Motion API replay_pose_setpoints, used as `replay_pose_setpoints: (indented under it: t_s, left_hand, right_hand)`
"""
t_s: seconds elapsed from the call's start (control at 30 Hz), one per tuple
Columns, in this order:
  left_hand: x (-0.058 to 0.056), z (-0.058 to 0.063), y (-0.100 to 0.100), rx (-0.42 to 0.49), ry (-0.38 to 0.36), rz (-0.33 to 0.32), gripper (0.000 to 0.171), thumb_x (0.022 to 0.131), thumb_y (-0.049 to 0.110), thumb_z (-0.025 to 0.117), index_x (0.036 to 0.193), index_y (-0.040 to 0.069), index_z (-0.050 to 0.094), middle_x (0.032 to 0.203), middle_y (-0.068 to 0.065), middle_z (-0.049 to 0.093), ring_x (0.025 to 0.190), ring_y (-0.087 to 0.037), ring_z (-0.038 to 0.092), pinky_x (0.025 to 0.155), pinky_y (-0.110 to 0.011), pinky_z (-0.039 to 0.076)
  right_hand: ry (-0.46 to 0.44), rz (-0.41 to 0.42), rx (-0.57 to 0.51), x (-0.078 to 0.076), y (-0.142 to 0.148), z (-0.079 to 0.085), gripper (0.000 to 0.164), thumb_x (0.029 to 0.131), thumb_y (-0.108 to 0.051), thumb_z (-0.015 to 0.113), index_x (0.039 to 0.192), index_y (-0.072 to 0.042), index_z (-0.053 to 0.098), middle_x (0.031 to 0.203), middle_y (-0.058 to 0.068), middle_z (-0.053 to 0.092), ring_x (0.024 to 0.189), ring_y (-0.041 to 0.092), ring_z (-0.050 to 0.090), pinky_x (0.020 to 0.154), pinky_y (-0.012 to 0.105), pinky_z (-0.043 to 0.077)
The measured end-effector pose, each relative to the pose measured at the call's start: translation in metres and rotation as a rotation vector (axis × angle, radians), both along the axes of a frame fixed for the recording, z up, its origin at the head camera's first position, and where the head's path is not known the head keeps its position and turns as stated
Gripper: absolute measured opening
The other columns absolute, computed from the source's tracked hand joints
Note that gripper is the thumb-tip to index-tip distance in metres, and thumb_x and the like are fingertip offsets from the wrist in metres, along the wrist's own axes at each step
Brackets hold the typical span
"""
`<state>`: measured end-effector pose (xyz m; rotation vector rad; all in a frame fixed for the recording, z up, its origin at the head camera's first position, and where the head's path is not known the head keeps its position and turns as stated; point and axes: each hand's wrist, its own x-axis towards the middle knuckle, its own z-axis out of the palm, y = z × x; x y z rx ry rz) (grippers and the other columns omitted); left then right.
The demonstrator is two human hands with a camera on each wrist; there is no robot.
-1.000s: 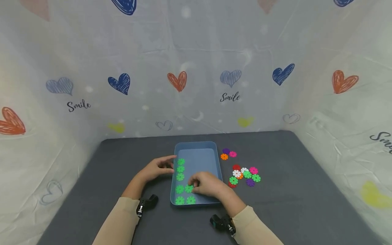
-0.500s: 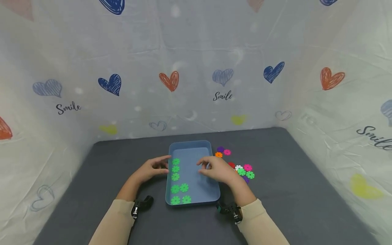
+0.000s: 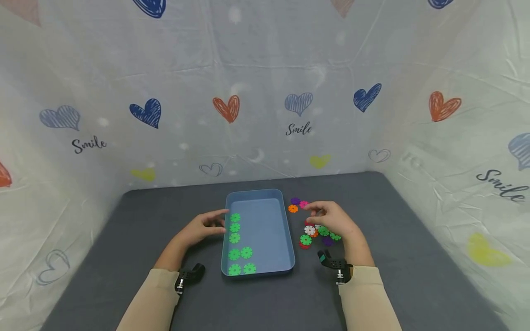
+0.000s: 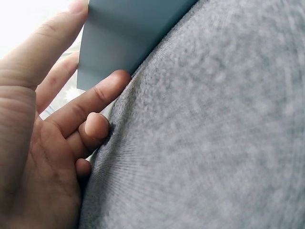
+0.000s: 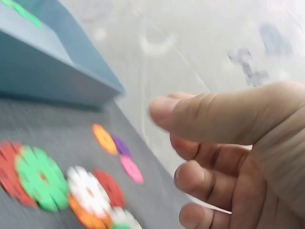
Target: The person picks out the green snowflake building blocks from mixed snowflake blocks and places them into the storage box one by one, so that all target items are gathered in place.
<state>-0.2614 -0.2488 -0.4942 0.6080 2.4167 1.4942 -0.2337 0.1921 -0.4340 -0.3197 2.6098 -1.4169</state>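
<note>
My left hand (image 3: 202, 229) stays at the left wall of a shallow blue tray (image 3: 269, 230), thumb and fingertips touching its side. In the left wrist view, the fingers (image 4: 102, 90) lie low beside the tray wall (image 4: 112, 52). Inside the tray, several green notched discs (image 3: 234, 227) line the left side, two of them in a second column near the front. My right hand (image 3: 340, 223) hovers over a mixed pile right of the tray, fingers loosely bent and nothing between them. White (image 5: 88, 192), green (image 5: 42, 179), red, orange and purple notched discs overlap in that pile, partly hidden by the hand.
An orange disc (image 3: 293, 208), a purple disc (image 3: 295, 201) and a pink disc (image 3: 303, 204) lie together near the tray's back right. The dark grey tabletop (image 3: 265, 303) ends at a pale curtain (image 3: 256, 138) printed with hearts.
My right hand has let go of a green disc in the tray's second column, then lifted and moved right to above the loose pile. The left hand has stayed at the tray.
</note>
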Motion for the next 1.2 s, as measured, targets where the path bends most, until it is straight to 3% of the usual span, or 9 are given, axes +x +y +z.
replay_pose_setpoints:
  t_s: [0.3,0.5,0.8,0.97,1.07,1.2]
  left_hand:
    - [0.001,0.002,-0.001,0.008,0.008,-0.015,0.066,0.093,0.021,0.08,0.152,0.009,0.051,0.113,-0.013,0.068,0.092,-0.026,0.059,0.073,-0.033,0.047]
    - [0.001,0.002,-0.001,0.009,0.018,-0.011,0.066,0.092,0.021,0.08,0.151,0.009,0.052,0.112,-0.012,0.068,0.087,-0.023,0.059,0.072,-0.031,0.048]
    - [0.002,0.004,0.0,0.006,0.021,-0.007,0.067,0.092,0.02,0.08,0.151,0.006,0.051,0.112,-0.012,0.068,0.087,-0.021,0.059,0.071,-0.031,0.046]
    - [0.002,0.005,0.0,-0.004,0.016,0.01,0.066,0.092,0.02,0.08,0.151,0.008,0.053,0.112,-0.012,0.068,0.088,-0.022,0.06,0.072,-0.031,0.046]
    - [0.001,0.004,0.0,0.0,0.025,0.001,0.065,0.092,0.019,0.08,0.15,0.006,0.052,0.112,-0.012,0.068,0.088,-0.021,0.06,0.072,-0.031,0.047]
    - [0.001,0.001,0.001,0.012,0.034,-0.009,0.064,0.093,0.017,0.079,0.15,0.003,0.052,0.112,-0.013,0.068,0.088,-0.02,0.06,0.072,-0.031,0.047]
  right_hand:
    - [-0.171,-0.066,0.083,0.005,0.037,-0.018,0.033,0.087,0.0,0.078,0.12,-0.002,0.074,0.071,0.002,0.051,0.059,0.016,0.042,0.056,0.031,0.037]
    - [-0.226,-0.095,0.089,0.003,0.042,-0.028,0.032,0.084,0.0,0.08,0.116,-0.005,0.076,0.071,0.002,0.053,0.052,0.013,0.041,0.049,0.029,0.036]
    - [-0.154,-0.09,0.109,0.002,0.039,-0.027,0.023,0.083,-0.003,0.084,0.1,-0.002,0.069,0.075,0.005,0.054,0.058,0.017,0.044,0.053,0.031,0.04]
    - [-0.064,-0.117,0.152,0.001,0.033,-0.021,0.009,0.089,-0.004,0.077,0.093,-0.003,0.069,0.082,0.007,0.061,0.072,0.021,0.053,0.063,0.035,0.046]
    - [-0.068,-0.145,0.142,0.001,0.031,-0.014,0.007,0.094,-0.008,0.073,0.095,-0.002,0.069,0.083,0.01,0.066,0.071,0.023,0.058,0.063,0.036,0.049]
    - [-0.076,-0.167,0.055,0.004,0.027,0.002,0.017,0.099,-0.01,0.068,0.111,0.002,0.067,0.089,0.013,0.073,0.074,0.028,0.069,0.069,0.042,0.056]
